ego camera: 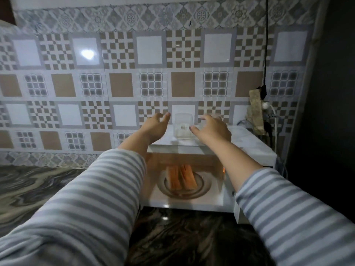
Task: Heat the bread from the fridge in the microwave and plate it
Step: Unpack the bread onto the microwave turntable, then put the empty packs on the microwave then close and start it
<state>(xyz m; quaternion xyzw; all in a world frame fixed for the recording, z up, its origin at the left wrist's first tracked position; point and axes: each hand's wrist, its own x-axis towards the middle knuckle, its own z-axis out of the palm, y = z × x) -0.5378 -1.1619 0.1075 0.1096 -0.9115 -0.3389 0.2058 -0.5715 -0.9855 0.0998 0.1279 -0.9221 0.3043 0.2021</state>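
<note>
both my arms reach over the white microwave (255,148). left hand (156,127) and right hand (213,130) are spread, fingers relaxed, either side of a clear plastic container (183,126) on its top, gripping nothing. bread slices (181,177) sit on the glass turntable (203,186) inside the lit cavity. container label too blurred to read.

White microwave (211,203) on dark marbled countertop (28,189), against tiled wall.
</note>
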